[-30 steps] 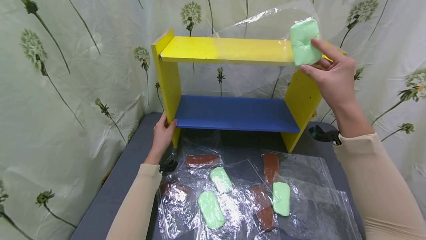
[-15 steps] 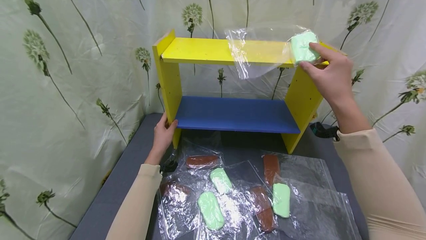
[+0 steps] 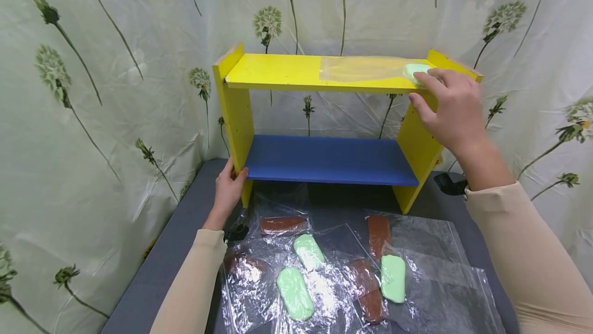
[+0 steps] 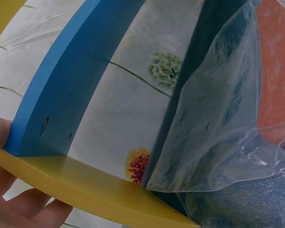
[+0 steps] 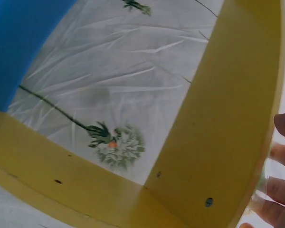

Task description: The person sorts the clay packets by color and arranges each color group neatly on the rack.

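Note:
A small shelf unit [image 3: 233, 128] has yellow sides, a yellow top board and a blue lower shelf [image 3: 329, 156]. Low on its left side, my left hand [image 3: 228, 190] grips the side panel, thumb on the inner face by the blue shelf and fingers outside. On the right end of the top board lies a mint-green clay-like slab [image 3: 414, 70] in a clear plastic bag [image 3: 361, 69], which stretches left along the board. My right hand [image 3: 456, 105] touches the slab with its fingertips, thumb apart in front of the board's edge; in the right wrist view the slab is mostly hidden.
In front of the unit, several clear bags lie overlapping on the dark tabletop [image 3: 143, 282]. Some hold green slabs [image 3: 295, 293], others brown slabs [image 3: 379, 233]. A flower-printed curtain [image 3: 116, 118] hangs behind and to the left.
My right hand has lowered the bagged green slab from above onto the top board, and the thumb has come off it. The bag has settled flat. My left hand stays on the side panel.

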{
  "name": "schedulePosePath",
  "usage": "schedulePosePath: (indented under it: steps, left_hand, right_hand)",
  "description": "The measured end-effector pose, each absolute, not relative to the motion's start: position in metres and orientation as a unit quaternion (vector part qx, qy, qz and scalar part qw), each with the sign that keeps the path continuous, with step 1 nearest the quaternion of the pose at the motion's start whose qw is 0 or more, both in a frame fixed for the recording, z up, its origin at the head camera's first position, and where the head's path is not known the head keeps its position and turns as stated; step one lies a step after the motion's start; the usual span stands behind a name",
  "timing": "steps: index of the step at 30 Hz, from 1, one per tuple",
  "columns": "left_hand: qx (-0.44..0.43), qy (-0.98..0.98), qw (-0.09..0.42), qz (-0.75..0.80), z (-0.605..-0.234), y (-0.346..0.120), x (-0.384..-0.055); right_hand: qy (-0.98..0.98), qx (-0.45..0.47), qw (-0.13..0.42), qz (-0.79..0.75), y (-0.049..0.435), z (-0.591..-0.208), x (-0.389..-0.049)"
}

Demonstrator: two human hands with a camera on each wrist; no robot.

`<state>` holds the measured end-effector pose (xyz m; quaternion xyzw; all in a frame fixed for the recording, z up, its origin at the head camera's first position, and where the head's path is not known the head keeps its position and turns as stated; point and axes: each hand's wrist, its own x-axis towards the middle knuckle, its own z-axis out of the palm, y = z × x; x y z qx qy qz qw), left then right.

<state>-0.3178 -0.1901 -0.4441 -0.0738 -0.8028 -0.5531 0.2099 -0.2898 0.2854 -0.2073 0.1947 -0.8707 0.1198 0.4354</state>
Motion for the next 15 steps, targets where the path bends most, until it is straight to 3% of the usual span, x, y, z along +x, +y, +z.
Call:
schedulePosePath:
  steps: [15]
  left_hand:
    - [-0.076, -0.799, 0.212, -0.557, -0.447, -0.1901, -0.3187]
  right_hand:
    - [-0.879, 0.215, 0.421, 0.069, 0.296, -0.2187, -0.2973]
